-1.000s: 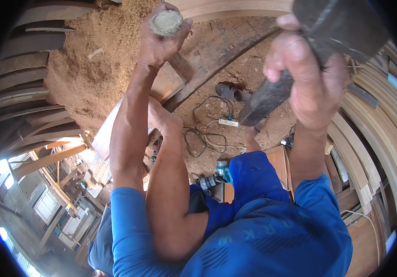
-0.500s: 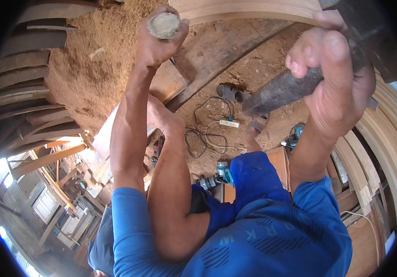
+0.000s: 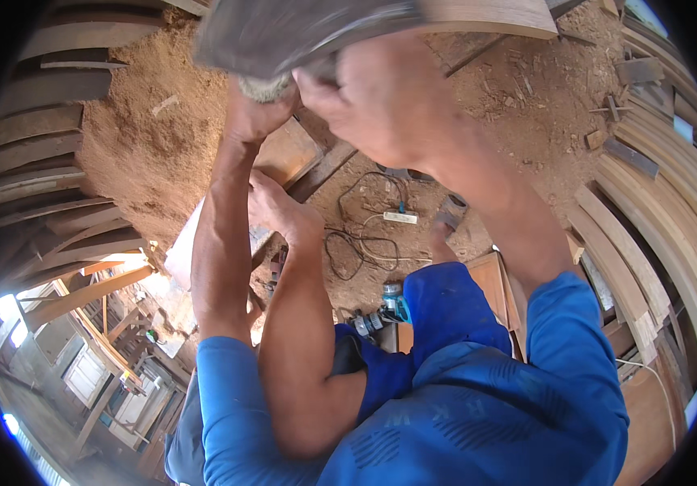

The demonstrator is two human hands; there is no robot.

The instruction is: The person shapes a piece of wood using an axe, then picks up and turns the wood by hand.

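Note:
Upright in my left hand (image 3: 253,121) is a chisel's round wooden handle (image 3: 264,89), its frayed top just showing above my closed fingers. Its blade is hidden beneath the hand. Across it, at the top of the picture, my right hand (image 3: 393,101) is closed round a dark mallet (image 3: 308,32), smeared by motion. The mallet's head is over the handle's top; whether they touch I cannot tell. Behind the right hand, a pale curved timber (image 3: 494,16) reaches toward the upper right.
A wooden block (image 3: 292,152) is beside my left wrist. On the sawdust-strewn ground are a white power strip (image 3: 401,217), looped black cable (image 3: 348,261) and a teal power tool (image 3: 395,301). Curved boards are stacked at left (image 3: 36,130) and right (image 3: 644,251); sawdust (image 3: 134,138) heaps at upper left.
My right hand has swung the mallet from the upper right leftward, over the top of the chisel handle. The left hand, still gripping the chisel, has shifted slightly left and down.

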